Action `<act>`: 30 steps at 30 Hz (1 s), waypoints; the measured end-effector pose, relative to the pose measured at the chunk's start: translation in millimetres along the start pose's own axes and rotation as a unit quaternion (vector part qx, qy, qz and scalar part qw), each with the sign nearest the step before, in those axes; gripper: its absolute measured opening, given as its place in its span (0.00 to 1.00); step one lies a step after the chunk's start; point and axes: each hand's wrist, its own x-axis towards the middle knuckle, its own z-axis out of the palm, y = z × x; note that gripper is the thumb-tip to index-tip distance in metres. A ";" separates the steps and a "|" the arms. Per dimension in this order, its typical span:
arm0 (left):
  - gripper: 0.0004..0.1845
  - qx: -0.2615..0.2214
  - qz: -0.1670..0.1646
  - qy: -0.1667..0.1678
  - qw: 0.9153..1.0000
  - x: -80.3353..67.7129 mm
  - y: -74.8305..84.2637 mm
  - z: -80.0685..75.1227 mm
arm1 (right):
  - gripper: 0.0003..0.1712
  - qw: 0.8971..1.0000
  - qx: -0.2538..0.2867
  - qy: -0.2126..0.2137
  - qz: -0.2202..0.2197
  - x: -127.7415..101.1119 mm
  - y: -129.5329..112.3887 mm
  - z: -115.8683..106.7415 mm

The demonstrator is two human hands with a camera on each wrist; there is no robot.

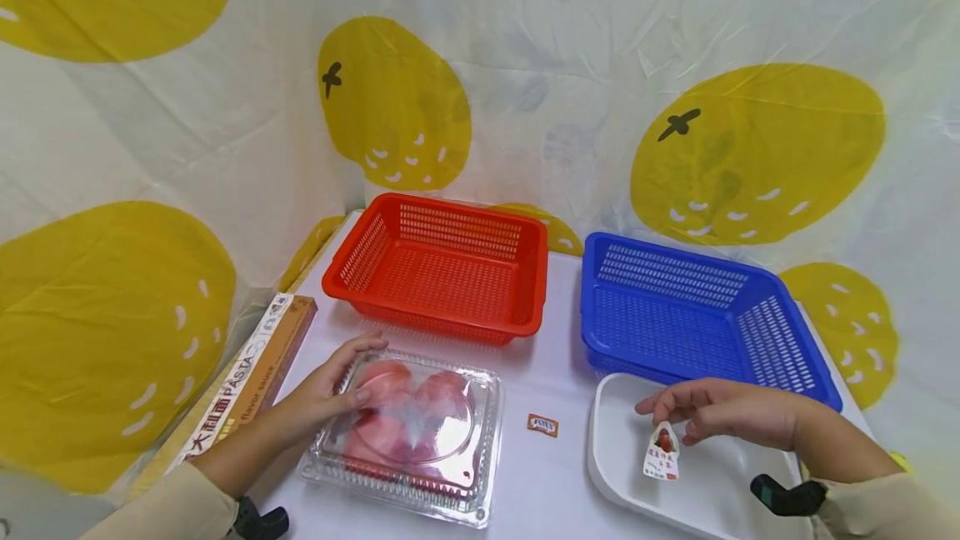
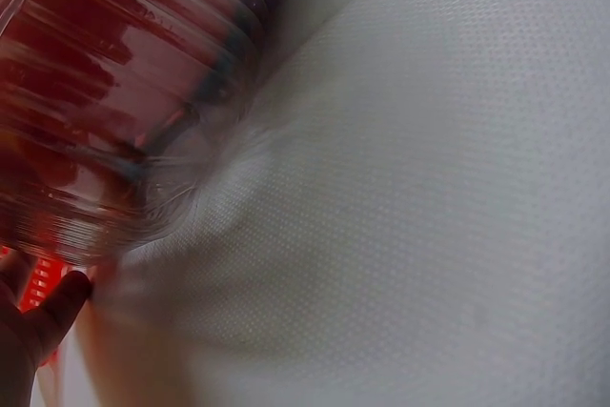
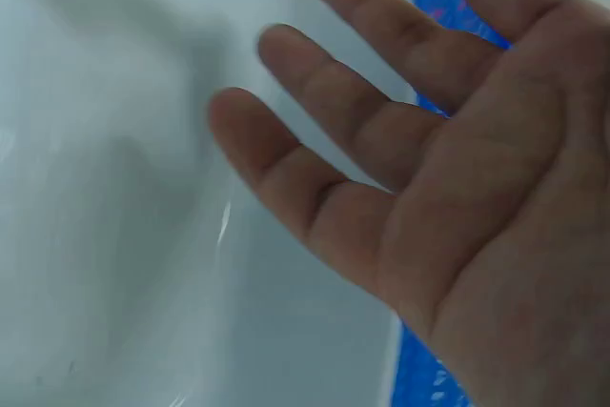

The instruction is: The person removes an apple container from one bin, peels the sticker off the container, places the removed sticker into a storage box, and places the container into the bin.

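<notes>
A clear plastic clamshell box (image 1: 420, 448) with red round fruit inside lies on the white table in the head view. My left hand (image 1: 352, 373) holds its left far corner, fingers across the lid and thumb at the far edge. The left wrist view shows the ribbed box (image 2: 105, 92) blurred, with a fingertip (image 2: 62, 297) under its edge. My right hand (image 1: 675, 411) hovers over a white tray (image 1: 622, 407), fingers spread. A small white packet with a red picture (image 1: 662, 450) sits just below those fingers. The right wrist view shows an open palm (image 3: 457, 169) with nothing in it.
An empty red basket (image 1: 442, 265) and an empty blue basket (image 1: 697, 315) stand side by side at the back. A small orange sachet (image 1: 542, 425) lies between box and tray. A long pasta carton (image 1: 247, 373) lies at the table's left edge. A yellow-spotted curtain encloses the table.
</notes>
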 end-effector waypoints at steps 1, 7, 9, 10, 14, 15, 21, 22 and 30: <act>0.34 0.003 0.000 0.000 1.000 -0.4 0.8 -0.7 | 0.22 1.000 0.003 -0.002 0.008 0.3 5.5 -1.7; 0.34 0.010 -0.005 0.000 1.000 -1.6 4.5 -3.0 | 0.26 0.997 -0.047 0.017 0.059 8.8 19.9 -4.5; 0.34 0.007 -0.005 -0.002 1.000 -1.9 4.8 -2.5 | 0.26 0.995 -0.069 0.024 0.073 11.0 20.3 -2.4; 0.35 0.006 -0.005 -0.002 1.000 -2.0 4.6 -2.2 | 0.25 0.993 -0.081 0.030 0.078 11.5 20.5 -0.8; 0.35 0.004 -0.004 -0.007 1.000 -1.9 4.7 -0.5 | 0.22 0.985 -0.140 0.059 0.085 9.3 19.2 9.2; 0.35 0.005 -0.001 -0.008 1.000 -1.8 4.8 -0.2 | 0.22 0.982 -0.158 0.068 0.084 8.2 18.8 12.0; 0.36 0.016 0.002 -0.007 1.000 -1.5 4.6 -0.1 | 0.26 0.965 -0.233 0.103 0.057 5.1 18.8 25.4; 0.36 0.018 -0.001 -0.006 1.000 -1.7 4.4 -0.1 | 0.27 0.963 -0.240 0.106 0.053 5.6 19.0 26.5; 0.35 0.012 -0.028 -0.005 1.000 -2.3 6.0 0.0 | 0.28 0.940 -0.309 0.137 0.049 9.8 24.3 33.3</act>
